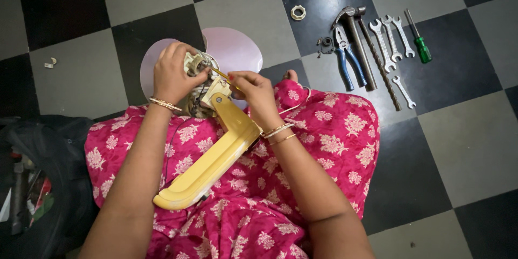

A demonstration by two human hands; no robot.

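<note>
A small table fan lies across my lap, its yellow stand (216, 156) pointing toward me and its pale pink blades (232, 48) resting on the floor. My left hand (172, 73) grips the cream motor housing (194, 63) at the fan's head. My right hand (253, 89) holds a thin yellow-handled screwdriver (222, 75) with its tip at the motor housing. Both wrists wear thin bangles. My lap is covered by pink floral cloth (324, 135).
On the checkered floor to the right lie a hammer (353, 32), blue-handled pliers (348, 56), several spanners (388, 43), a long drill bit (380, 59) and a green screwdriver (421, 46). A white plastic nut (298, 12) sits beyond. A dark bag (38, 183) is at left.
</note>
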